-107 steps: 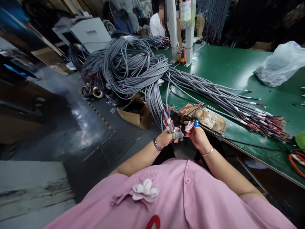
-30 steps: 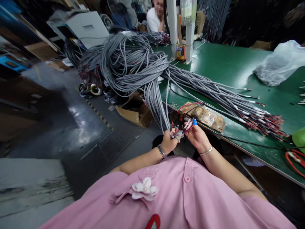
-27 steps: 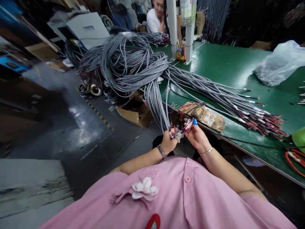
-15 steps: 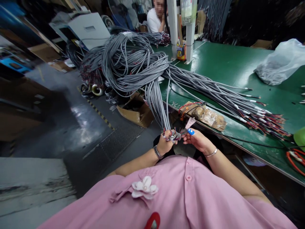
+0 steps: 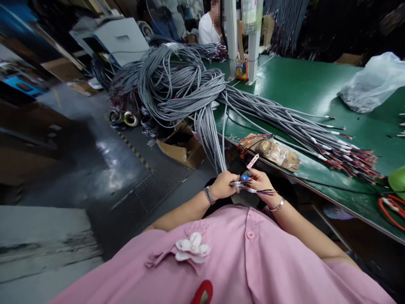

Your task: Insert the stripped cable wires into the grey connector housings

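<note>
My left hand (image 5: 223, 185) is closed around the end of a bundle of grey cables (image 5: 209, 135) that hangs off the table edge in front of my body. From its fingers stick out the cables' stripped ends, with thin coloured wires (image 5: 267, 192) and whitish parts among them. My right hand (image 5: 261, 182), with a blue wrap on its thumb, is closed at the same wire ends. A small tool with a narrow pink, slotted end (image 5: 253, 161) pokes up from it; its other end is hidden by the fingers.
Large coils of grey cable (image 5: 171, 80) lie on the green table (image 5: 294, 80). To the right are a taped cardboard piece (image 5: 275, 153), a clear plastic bag (image 5: 368, 86) and an orange cable loop (image 5: 390, 211). An open carton (image 5: 182, 147) sits below left. A person (image 5: 210, 27) sits beyond.
My right hand has moved left against the wire ends, its blue-wrapped thumb now among them. My left hand has turned, and the coloured wires now point right. The pink tool end has tilted slightly.
</note>
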